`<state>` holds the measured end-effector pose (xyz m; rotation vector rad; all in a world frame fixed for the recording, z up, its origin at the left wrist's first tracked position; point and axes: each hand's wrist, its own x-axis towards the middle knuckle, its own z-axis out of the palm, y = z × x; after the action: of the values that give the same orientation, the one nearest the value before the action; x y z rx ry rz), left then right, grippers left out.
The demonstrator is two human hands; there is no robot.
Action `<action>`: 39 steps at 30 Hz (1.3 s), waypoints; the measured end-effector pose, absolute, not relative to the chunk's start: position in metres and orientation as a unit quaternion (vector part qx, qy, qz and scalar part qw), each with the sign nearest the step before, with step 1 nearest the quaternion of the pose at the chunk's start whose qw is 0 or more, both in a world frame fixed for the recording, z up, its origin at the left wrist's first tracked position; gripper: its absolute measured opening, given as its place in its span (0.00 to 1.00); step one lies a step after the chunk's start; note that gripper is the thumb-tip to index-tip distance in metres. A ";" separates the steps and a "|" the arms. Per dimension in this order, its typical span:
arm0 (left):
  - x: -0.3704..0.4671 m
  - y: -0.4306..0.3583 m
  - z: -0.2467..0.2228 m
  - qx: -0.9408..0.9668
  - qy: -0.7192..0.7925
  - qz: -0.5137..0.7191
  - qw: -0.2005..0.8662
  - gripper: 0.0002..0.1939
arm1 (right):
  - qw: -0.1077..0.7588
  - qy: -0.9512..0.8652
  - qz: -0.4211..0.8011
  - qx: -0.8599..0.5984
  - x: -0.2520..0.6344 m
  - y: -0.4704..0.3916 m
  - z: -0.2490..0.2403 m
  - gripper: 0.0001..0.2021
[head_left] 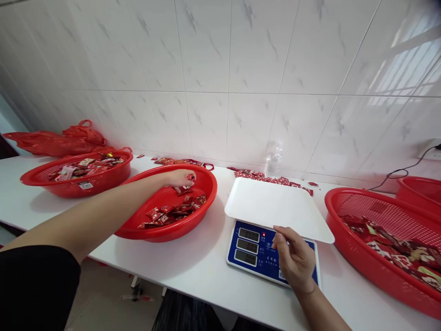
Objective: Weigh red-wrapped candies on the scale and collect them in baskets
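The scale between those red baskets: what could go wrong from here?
The left grip holds a packet over the middle basket; it might slip and drop.

The right grip is at the panel of the scale; a bump might press a key.

The tray has a corner very near the right basket; contact might skew a reading.

Single view, head-worn camera: faces forward and down over white table toward tiled wall; right hand near, left hand farther off.
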<state>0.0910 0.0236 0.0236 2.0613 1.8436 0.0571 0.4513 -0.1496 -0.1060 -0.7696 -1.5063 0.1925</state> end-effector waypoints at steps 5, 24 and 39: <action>0.110 0.006 0.061 0.713 0.633 0.137 0.270 0.21 | 0.665 -0.657 0.090 -0.343 0.451 -0.150 -0.105 0.12; 0.287 -0.014 0.040 0.854 0.393 0.176 0.293 0.27 | 0.699 -0.595 0.081 -0.389 0.453 -0.135 -0.097 0.08; 0.235 0.025 0.026 0.875 0.434 0.134 0.167 0.16 | 0.703 -0.592 0.088 -0.384 0.453 -0.137 -0.098 0.08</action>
<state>0.2354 0.0254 0.0262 2.4897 1.2355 0.3816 0.4530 -0.1373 -0.0982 -0.8539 -1.3164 0.1963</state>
